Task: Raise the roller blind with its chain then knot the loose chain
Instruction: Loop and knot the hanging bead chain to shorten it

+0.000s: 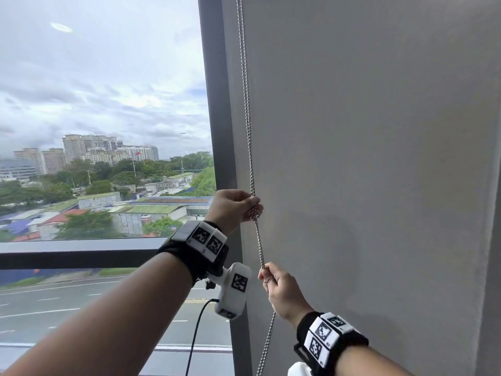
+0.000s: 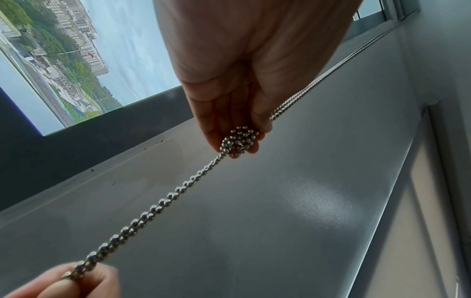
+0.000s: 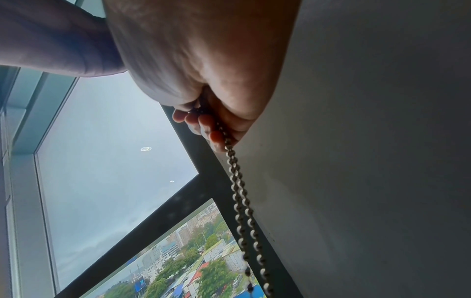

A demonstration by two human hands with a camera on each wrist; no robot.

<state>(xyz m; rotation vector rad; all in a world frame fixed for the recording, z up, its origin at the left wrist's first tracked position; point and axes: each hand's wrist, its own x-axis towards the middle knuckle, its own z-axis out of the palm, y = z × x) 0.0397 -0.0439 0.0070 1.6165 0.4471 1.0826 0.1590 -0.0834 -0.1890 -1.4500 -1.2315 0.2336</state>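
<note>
A metal ball chain [image 1: 248, 118] hangs doubled down the dark window frame [image 1: 217, 104]. A tight knot [image 1: 254, 213] of beads sits in it at hand height. My left hand [image 1: 250, 210] pinches this knot between its fingertips, which the left wrist view shows with the knot [image 2: 239, 141] at their ends. Below it, my right hand [image 1: 267, 275] grips both strands in curled fingers [image 3: 203, 125] and holds them taut. The loose chain [image 3: 242, 201] hangs on under that hand. The window pane [image 1: 108, 104] on the left is uncovered; no blind fabric shows over it.
A flat grey panel [image 1: 366, 158] fills the right side behind the chain; I cannot tell whether it is wall or blind fabric. A horizontal frame bar [image 1: 81, 253] crosses the window. A black cable [image 1: 195, 335] hangs from the left wrist camera.
</note>
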